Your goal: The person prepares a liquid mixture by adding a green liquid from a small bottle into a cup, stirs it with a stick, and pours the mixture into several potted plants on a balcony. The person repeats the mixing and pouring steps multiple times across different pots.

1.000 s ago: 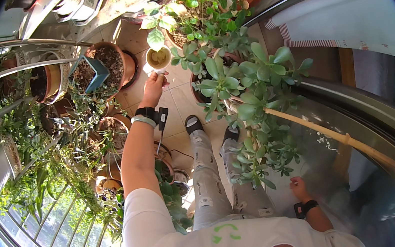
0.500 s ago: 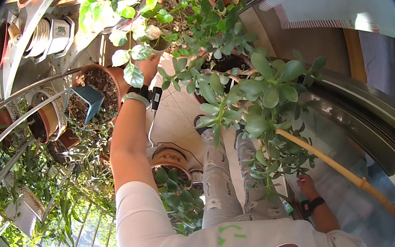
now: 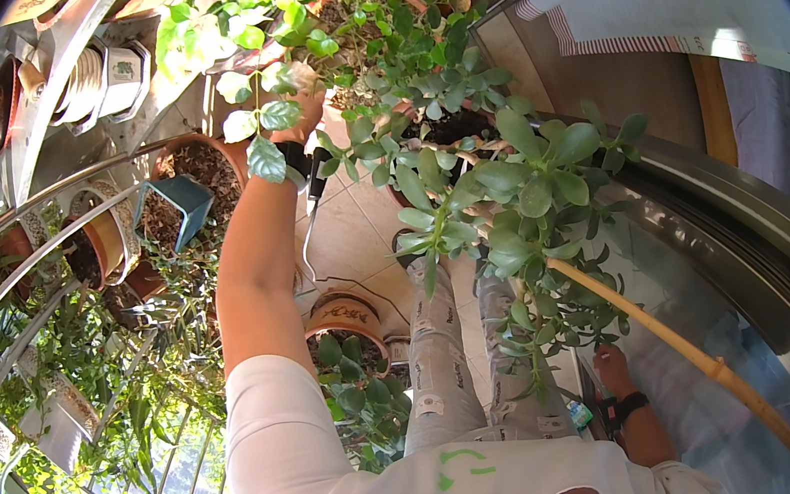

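Since half a second ago, the left hand (image 3: 303,110) has gone further up among the leaves, and the plants fill more of the view. It now reaches to a terracotta pot (image 3: 352,10) with a small-leaved green plant, at the top of the picture. Round, glossy leaves cover its fingers, so I cannot tell if they are open or holding something. A dark wristband (image 3: 295,157) sits on this wrist. The right hand (image 3: 614,368) hangs low beside the leg, near a long, smooth yellow pole (image 3: 671,345); its fingers look loosely curled and hold nothing. Between both hands stands a jade plant (image 3: 520,199) with thick, fleshy oval leaves. A second round clay pot (image 3: 202,168) with dry soil stands left of the raised arm, behind a curved metal railing (image 3: 42,246).
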A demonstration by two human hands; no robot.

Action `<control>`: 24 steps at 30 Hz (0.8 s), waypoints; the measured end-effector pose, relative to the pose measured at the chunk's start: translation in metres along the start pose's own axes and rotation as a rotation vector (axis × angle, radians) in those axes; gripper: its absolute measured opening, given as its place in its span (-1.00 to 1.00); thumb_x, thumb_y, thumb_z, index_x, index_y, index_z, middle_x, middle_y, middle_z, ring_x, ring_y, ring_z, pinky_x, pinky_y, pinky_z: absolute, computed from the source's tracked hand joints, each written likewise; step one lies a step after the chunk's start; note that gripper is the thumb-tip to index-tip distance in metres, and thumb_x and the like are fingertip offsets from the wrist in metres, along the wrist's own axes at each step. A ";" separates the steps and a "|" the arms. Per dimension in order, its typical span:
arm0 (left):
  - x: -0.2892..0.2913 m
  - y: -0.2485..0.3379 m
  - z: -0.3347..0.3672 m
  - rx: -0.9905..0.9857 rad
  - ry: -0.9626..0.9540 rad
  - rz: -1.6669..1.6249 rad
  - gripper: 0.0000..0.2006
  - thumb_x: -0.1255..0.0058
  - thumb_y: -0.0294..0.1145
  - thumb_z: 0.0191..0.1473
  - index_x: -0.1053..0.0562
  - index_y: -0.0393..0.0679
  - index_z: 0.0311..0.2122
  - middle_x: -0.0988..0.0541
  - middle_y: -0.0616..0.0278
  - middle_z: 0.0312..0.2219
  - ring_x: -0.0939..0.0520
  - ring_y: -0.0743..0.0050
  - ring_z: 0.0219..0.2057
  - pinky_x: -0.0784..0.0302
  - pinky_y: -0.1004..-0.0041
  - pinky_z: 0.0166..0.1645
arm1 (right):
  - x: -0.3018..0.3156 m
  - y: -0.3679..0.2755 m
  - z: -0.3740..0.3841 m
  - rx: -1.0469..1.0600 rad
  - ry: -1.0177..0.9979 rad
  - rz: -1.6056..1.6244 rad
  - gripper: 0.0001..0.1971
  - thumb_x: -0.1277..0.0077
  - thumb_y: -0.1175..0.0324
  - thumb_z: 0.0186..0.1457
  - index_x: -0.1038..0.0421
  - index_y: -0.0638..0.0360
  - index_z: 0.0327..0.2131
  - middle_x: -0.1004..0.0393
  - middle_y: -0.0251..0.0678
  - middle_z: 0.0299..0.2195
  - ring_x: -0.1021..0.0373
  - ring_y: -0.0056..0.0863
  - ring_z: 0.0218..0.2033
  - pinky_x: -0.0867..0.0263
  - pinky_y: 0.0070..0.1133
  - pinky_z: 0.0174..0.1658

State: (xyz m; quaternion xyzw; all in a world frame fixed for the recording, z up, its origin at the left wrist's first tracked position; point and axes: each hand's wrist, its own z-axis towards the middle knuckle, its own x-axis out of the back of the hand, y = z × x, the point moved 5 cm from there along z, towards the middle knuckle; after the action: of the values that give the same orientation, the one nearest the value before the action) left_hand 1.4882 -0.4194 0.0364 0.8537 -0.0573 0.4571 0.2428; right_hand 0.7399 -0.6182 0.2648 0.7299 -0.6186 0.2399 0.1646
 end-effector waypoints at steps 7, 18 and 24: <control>0.047 0.037 -0.034 -0.059 0.049 -0.087 -0.59 0.12 0.00 0.07 -0.48 -0.22 -0.33 -0.57 -0.07 -0.44 -0.59 0.02 -0.42 -0.45 0.18 -0.30 | 0.004 -0.012 0.009 0.104 0.106 0.029 -0.82 -0.02 0.41 -0.08 -0.35 0.32 -0.39 -0.47 -0.14 -0.56 -0.46 -0.29 -0.52 -0.35 -0.42 -0.40; 0.034 0.028 -0.017 -0.210 0.323 0.060 -0.70 0.21 -0.21 0.14 -0.49 -0.19 -0.40 -0.55 -0.01 -0.52 -0.57 -0.11 -0.46 -0.46 0.10 -0.38 | -0.012 -0.005 0.015 0.142 0.048 -0.043 -0.79 -0.02 0.37 -0.03 -0.37 0.33 -0.35 -0.49 -0.10 -0.49 -0.48 -0.27 -0.48 -0.36 -0.41 -0.38; 0.012 0.028 0.000 -0.362 0.224 0.371 -0.82 0.10 -0.32 0.01 -0.53 -0.08 -0.36 -0.58 0.04 -0.48 -0.57 -0.02 -0.45 -0.48 0.14 -0.35 | -0.010 -0.022 0.008 0.090 -0.002 0.032 -0.81 0.01 0.35 0.01 -0.39 0.30 -0.36 -0.49 -0.11 -0.52 -0.48 -0.28 -0.48 -0.36 -0.40 -0.39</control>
State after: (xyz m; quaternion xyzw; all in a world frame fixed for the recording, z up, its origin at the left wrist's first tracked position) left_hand 1.4867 -0.4424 0.0561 0.7154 -0.2660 0.5677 0.3085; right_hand 0.7613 -0.6100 0.2539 0.7267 -0.6190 0.2693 0.1270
